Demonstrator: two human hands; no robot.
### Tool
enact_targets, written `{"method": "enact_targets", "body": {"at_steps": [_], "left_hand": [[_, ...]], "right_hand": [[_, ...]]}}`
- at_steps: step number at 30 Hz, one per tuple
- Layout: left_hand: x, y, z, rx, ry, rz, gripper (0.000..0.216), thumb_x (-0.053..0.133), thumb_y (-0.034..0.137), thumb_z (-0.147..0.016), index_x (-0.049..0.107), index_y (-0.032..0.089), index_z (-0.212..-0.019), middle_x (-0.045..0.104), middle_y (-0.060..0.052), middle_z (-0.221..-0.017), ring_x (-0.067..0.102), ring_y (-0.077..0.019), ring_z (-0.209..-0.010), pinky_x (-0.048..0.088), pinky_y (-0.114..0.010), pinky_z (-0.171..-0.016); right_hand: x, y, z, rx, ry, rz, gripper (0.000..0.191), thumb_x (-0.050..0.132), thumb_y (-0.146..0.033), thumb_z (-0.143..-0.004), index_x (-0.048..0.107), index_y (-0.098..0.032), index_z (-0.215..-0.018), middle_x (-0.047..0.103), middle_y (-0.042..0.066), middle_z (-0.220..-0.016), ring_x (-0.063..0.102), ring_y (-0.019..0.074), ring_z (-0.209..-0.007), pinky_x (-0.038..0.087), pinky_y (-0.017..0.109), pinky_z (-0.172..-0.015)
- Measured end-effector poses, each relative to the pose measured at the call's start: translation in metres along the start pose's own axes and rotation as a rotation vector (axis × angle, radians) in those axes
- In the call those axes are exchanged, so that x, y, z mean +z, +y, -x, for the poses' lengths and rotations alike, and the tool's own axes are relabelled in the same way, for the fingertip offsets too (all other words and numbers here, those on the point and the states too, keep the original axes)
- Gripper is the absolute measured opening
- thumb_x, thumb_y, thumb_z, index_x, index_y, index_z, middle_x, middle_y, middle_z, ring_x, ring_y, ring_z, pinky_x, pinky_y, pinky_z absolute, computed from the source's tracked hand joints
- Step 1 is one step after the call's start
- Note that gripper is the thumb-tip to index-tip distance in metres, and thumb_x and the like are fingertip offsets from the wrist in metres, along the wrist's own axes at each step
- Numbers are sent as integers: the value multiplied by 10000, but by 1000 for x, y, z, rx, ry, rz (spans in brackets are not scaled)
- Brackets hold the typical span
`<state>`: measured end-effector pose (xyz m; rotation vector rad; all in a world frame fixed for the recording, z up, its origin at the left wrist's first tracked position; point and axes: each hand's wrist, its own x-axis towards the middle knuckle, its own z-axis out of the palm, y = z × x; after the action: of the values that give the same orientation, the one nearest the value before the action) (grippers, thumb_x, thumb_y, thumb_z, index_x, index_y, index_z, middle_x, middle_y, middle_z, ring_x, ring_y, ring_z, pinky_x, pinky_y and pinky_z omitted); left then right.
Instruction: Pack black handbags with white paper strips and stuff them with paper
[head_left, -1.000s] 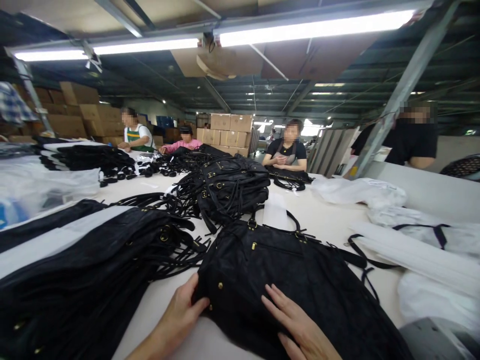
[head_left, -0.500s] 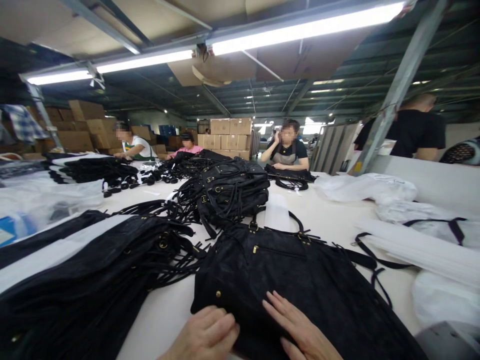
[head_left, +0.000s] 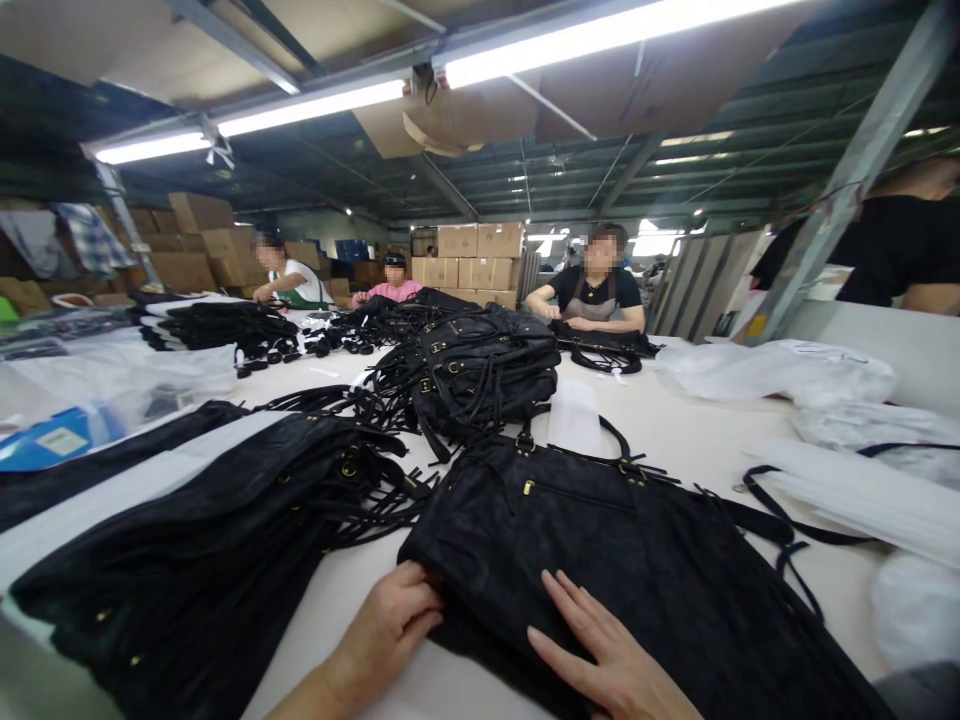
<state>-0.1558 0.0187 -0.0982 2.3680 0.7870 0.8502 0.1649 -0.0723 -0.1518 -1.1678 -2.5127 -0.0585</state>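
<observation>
A black handbag (head_left: pixel 600 560) lies flat in front of me, its looped handles pointing away and a short zip with a gold pull near its top. My left hand (head_left: pixel 394 620) is closed at the bag's left lower edge, fingers gripping the black material there; the fingertips are partly hidden by the bag. Spread on the bag's front, my right hand (head_left: pixel 600 645) lies with fingers apart, pressing the surface. To the left rests a stack of black fringed bags (head_left: pixel 202 540) with a white paper strip (head_left: pixel 142 490) across it.
Beyond the handbag sits a pile of black bags (head_left: pixel 487 370) with straps and fringe. White plastic wrapping (head_left: pixel 780 375) and white sheets (head_left: pixel 862 495) lie at right, clear plastic (head_left: pixel 112 380) at left. A co-worker (head_left: pixel 592 290) sits across the white table (head_left: pixel 697 410); others are farther off.
My left hand has moved up and left along the bag's edge, which now folds over the spot where a gold stud showed. My right hand stays on the bag, fingers wider apart.
</observation>
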Motion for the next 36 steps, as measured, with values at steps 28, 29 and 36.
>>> {"method": "enact_targets", "body": {"at_steps": [28, 29, 36], "left_hand": [[-36, 12, 13, 443, -83, -692, 308, 457, 109, -921, 614, 110, -1187, 648, -123, -1207, 544, -261, -1149, 486, -401, -1021], [-38, 13, 14, 460, -99, -674, 317, 444, 103, -924, 611, 106, -1193, 664, -123, -1167, 565, -252, -1106, 498, -381, -998], [-48, 47, -26, 250, -270, -649, 306, 491, 224, -936, 617, 183, -661, 620, -50, -725, 566, -199, -726, 505, -325, -714]], "right_hand": [[-57, -33, -23, 117, -280, -159, 584, 610, -236, -864, 455, -433, -1391, 228, 66, -1573, 232, 358, -1427, 278, 655, -1097], [-60, -35, -24, 118, -292, -169, 543, 604, -295, -884, 460, -427, -1390, 229, 76, -1573, 228, 365, -1426, 276, 664, -1093], [-58, -30, -23, 78, -236, -165, 430, 556, -412, -934, 494, -441, -1359, 261, 61, -1569, 281, 346, -1413, 312, 615, -1102]]}}
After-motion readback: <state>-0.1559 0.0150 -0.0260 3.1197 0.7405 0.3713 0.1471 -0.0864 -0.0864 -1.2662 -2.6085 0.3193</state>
